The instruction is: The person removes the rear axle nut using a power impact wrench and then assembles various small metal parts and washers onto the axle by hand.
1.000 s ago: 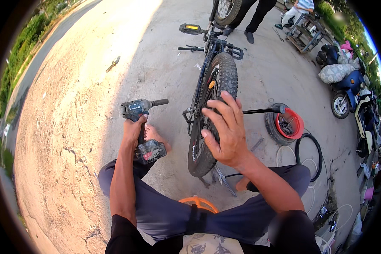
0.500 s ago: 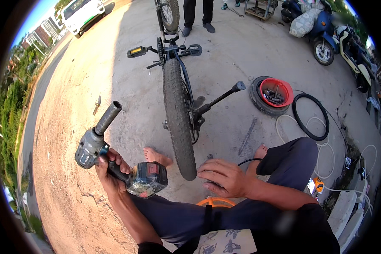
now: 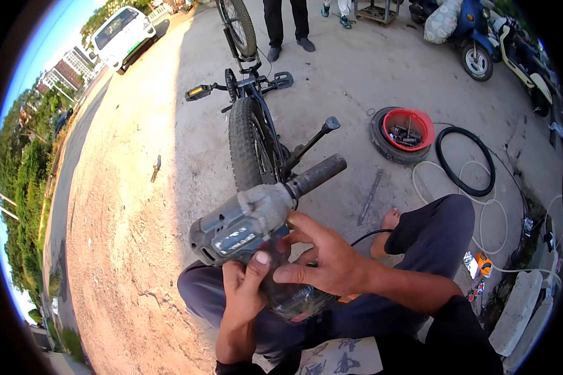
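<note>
Across my lap lies a dark cordless impact wrench [image 3: 241,222], with a long socket [image 3: 319,175] on its nose aimed up and to the right. My left hand [image 3: 244,294] is closed on its handle from the left, thumb up. From the other side my right hand [image 3: 331,259] curls its fingers round the front of the handle; part of the grip is hidden behind both hands. The battery below them is blurred. Just beyond the tool stands a bicycle, its knobbly rear tyre [image 3: 245,147] partly covered by the wrench, its kickstand [image 3: 313,142] sticking out right.
Right of the bicycle, a red bowl of sockets [image 3: 422,115] sits in a small tyre [image 3: 381,142]. Beside it lie a black tyre [image 3: 440,153], a pale hose [image 3: 419,181] and a metal bar [image 3: 370,197]. A person's legs [image 3: 286,25] and parked scooters [image 3: 478,44] are farther off.
The wrench has swung from my left to the middle before me, its socket turning rightward. My right hand has left the rear tyre and closed on the wrench. The bicycle leans slightly differently.
</note>
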`<state>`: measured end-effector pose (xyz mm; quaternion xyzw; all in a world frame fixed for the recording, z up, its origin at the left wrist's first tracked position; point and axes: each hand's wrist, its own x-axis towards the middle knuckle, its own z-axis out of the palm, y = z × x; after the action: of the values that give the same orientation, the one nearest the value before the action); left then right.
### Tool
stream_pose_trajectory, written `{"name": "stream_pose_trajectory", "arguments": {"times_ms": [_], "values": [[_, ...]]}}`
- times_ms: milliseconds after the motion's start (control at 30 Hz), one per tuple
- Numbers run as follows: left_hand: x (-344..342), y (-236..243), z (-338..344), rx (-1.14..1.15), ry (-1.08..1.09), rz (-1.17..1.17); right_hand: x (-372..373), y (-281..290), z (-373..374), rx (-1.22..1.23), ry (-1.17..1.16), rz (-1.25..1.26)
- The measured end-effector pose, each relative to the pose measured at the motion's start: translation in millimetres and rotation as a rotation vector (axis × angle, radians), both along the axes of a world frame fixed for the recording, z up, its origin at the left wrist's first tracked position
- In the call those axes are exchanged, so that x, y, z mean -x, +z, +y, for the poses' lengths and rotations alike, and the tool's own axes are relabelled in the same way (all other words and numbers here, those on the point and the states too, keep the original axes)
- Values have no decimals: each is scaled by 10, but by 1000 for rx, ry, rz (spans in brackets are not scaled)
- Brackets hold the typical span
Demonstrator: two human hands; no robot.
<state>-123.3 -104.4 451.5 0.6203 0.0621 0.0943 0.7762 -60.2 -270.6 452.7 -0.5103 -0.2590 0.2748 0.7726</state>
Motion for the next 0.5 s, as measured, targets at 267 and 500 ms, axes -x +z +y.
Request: {"name": "stream_pose_trajectory", "arguments": {"times_ms": [267,500], "values": [[-485,246,-353,-794,-666,254,29,-655,-424,-241,-459,165],[-1001,173,-144,-1546,-115,-531,-844,-1152,-1003,29,-828,324]]}}
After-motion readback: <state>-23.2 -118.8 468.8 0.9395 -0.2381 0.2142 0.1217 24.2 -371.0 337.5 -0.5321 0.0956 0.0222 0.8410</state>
